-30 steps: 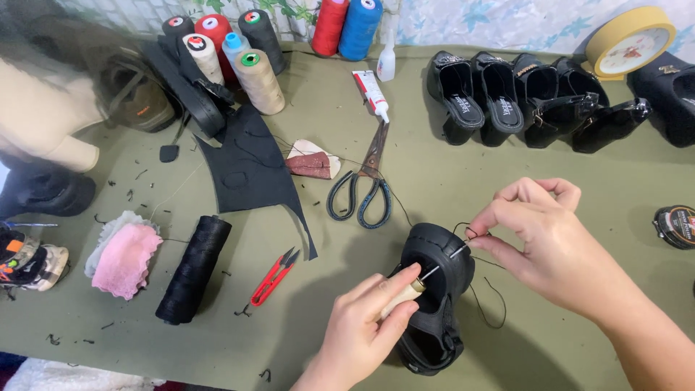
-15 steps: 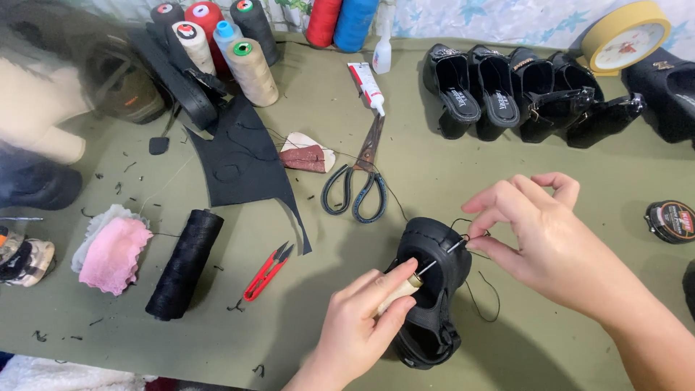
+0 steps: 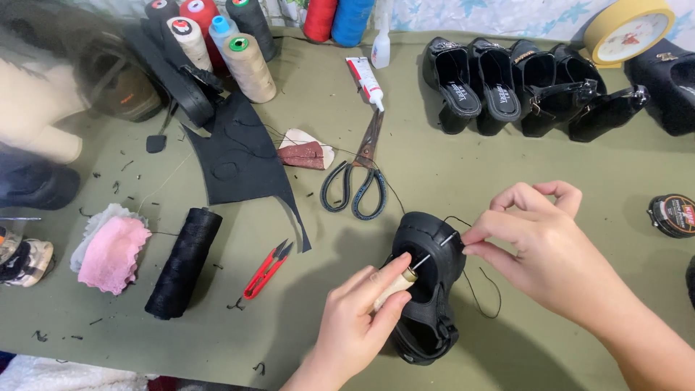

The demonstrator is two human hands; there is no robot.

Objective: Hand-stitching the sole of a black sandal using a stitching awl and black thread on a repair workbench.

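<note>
On the olive worktop [image 3: 507, 166], a black thread spool [image 3: 183, 262] lies left, red snips [image 3: 262, 274] beside it. The left hand [image 3: 358, 326] is closed around a wooden-handled awl [image 3: 402, 279], whose metal shaft points up and right through the rim of a black shoe [image 3: 427, 286]. The shoe lies lengthwise toward the viewer at lower centre. The right hand [image 3: 546, 253] pinches black thread [image 3: 481, 286] at the awl's tip.

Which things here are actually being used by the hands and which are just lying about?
In use: black shoe, wooden-handled awl in left hand, black thread pinched by right hand.
Lying about: scissors, red snips, black thread spool, glue tube, row of black shoes.
</note>
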